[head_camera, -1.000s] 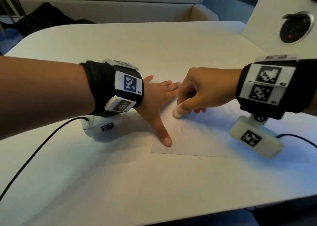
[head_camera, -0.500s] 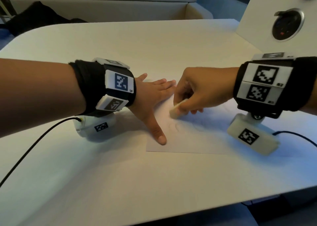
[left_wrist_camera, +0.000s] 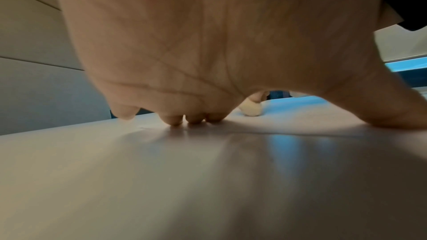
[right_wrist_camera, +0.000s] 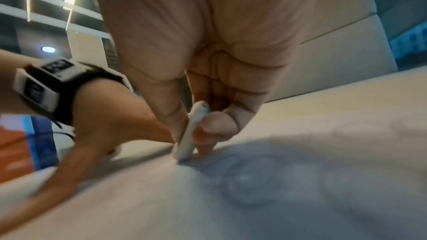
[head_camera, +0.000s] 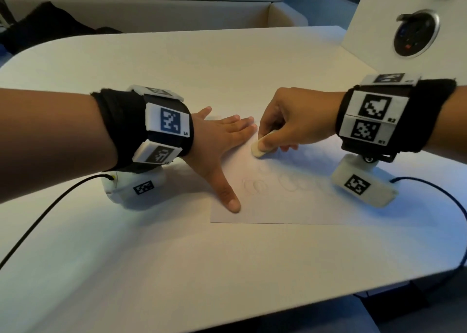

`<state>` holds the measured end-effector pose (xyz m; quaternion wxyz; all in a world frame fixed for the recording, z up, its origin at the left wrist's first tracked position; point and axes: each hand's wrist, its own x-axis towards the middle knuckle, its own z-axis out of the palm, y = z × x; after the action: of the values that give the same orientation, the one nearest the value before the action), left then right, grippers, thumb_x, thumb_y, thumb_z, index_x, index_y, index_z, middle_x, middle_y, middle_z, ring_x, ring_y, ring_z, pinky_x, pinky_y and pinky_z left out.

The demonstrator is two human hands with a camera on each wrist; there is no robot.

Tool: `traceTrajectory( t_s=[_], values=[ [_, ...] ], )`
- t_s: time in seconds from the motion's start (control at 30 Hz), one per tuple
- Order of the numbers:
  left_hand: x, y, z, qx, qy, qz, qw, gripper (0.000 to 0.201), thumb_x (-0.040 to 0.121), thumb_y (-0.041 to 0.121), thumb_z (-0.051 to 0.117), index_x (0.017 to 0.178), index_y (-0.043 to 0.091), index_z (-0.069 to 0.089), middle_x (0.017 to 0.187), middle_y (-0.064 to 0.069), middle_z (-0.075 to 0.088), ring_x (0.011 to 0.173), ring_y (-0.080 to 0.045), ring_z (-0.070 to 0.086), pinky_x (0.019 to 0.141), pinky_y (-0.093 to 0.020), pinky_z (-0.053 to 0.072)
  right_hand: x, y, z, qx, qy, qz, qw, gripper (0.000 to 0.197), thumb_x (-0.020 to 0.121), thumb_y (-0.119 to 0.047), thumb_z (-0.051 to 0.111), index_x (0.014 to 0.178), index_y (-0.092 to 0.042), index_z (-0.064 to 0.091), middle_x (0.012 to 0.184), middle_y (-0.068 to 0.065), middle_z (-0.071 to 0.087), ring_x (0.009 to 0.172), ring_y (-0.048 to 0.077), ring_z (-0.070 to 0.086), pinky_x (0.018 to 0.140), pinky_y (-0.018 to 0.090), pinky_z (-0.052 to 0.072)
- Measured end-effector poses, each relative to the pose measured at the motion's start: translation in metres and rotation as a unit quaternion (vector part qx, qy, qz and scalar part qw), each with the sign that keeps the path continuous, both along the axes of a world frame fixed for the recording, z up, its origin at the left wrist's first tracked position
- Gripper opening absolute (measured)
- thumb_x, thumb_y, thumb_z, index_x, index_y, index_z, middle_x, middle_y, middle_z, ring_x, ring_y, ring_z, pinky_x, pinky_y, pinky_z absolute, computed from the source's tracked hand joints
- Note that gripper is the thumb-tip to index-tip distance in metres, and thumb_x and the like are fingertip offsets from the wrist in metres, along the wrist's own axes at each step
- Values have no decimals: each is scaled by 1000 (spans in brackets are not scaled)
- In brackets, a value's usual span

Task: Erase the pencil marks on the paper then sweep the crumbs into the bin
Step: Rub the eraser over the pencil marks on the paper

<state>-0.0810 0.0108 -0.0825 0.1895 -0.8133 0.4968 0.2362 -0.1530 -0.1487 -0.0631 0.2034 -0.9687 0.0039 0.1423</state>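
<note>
A white sheet of paper (head_camera: pixel 285 206) lies on the white table (head_camera: pixel 177 269), with faint looping pencil marks (head_camera: pixel 283 182) in its middle. My left hand (head_camera: pixel 222 140) lies flat with fingers spread and presses on the paper's left part, thumb near the front left corner. My right hand (head_camera: pixel 283 128) pinches a small white eraser (head_camera: pixel 258 149) between thumb and fingers, its tip down on the paper just beyond the marks. The eraser (right_wrist_camera: pixel 191 134) stands tilted on the sheet in the right wrist view, and the eraser (left_wrist_camera: pixel 250 109) shows past my left palm.
A white panel with a round dark socket (head_camera: pixel 415 33) stands at the table's back right. Black cables (head_camera: pixel 45 206) run from both wrist cameras across the table. A beige bench (head_camera: pixel 151 7) with a dark bag (head_camera: pixel 45 22) lies behind. No bin is in view.
The eraser in my right hand has moved back and forth slightly over the paper near my left fingertips. My left hand has stayed flat on the sheet.
</note>
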Motion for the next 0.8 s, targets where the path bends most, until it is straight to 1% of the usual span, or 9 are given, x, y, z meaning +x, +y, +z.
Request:
traceTrajectory(
  t_s=[0.13, 0.27, 0.3, 0.4, 0.43, 0.53, 0.57, 0.7, 0.8],
  values=[
    [-1, 1, 0, -4, 5, 2, 1000, 152, 36, 89, 52, 148, 26, -29, 156, 12, -31, 145, -7, -23, 117, -53, -12, -11, 7, 1, 22, 61, 42, 997, 25, 77, -39, 76, 79, -13, 78, 65, 0, 73, 53, 4, 61, 51, 11, 46],
    [-2, 0, 2, 2, 3, 2, 1000, 151, 35, 89, 49, 148, 26, -29, 156, 12, -32, 145, -7, -24, 117, -54, -11, -2, -3, 2, -8, 4, -1, 1000, 24, 75, -41, 76, 79, -18, 78, 61, -6, 71, 50, 1, 61, 53, 14, 47],
    [-2, 0, 2, 2, 3, 2, 1000, 152, 35, 90, 49, 148, 27, -30, 156, 13, -32, 145, -7, -24, 117, -54, -12, -3, -2, 2, -3, 8, 4, 1000, 24, 76, -41, 75, 78, -17, 78, 62, -6, 72, 50, 2, 61, 54, 15, 47],
    [-2, 1, 1, 0, 5, 2, 1000, 152, 35, 90, 50, 148, 27, -30, 156, 13, -31, 145, -7, -23, 117, -54, -12, -13, 5, 2, 19, 64, 47, 997, 24, 77, -40, 76, 77, -16, 77, 60, -7, 70, 50, 2, 61, 52, 13, 47],
    [-3, 1, 2, 1, 3, 2, 1000, 151, 36, 89, 51, 148, 27, -30, 156, 12, -31, 145, -8, -23, 117, -54, -11, -12, 5, 2, 16, 62, 46, 997, 24, 77, -40, 76, 78, -16, 78, 60, -7, 70, 51, 2, 61, 52, 12, 47],
    [-4, 0, 4, 7, 1, 1, 1000, 149, 38, 88, 50, 148, 26, -29, 156, 11, -32, 145, -8, -24, 117, -54, -12, -2, -5, 2, -16, 0, 1, 1000, 27, 76, -42, 75, 81, -16, 78, 64, -5, 72, 51, 2, 62, 52, 13, 47],
    [-4, 0, 4, 7, 1, 1, 1000, 149, 38, 88, 50, 148, 26, -29, 156, 11, -32, 145, -8, -24, 117, -53, -12, -1, -7, 3, -14, -7, -5, 1000, 27, 76, -42, 75, 81, -16, 78, 64, -5, 72, 51, 3, 62, 51, 13, 47],
    [-4, 0, 4, 5, 1, -1, 1000, 152, 36, 89, 51, 148, 27, -29, 156, 12, -31, 145, -8, -23, 117, -55, -12, -11, 2, 2, 25, 61, 39, 997, 23, 77, -38, 77, 79, -14, 77, 59, -7, 69, 50, 1, 60, 49, 11, 45],
    [-5, -1, 4, 12, 0, 1, 1000, 150, 38, 89, 51, 148, 27, -30, 156, 12, -32, 145, -8, -24, 117, -54, -12, -6, -3, 2, 8, 27, 21, 999, 23, 76, -38, 76, 81, -16, 78, 60, -8, 70, 50, 1, 60, 54, 15, 47]
  ],
)
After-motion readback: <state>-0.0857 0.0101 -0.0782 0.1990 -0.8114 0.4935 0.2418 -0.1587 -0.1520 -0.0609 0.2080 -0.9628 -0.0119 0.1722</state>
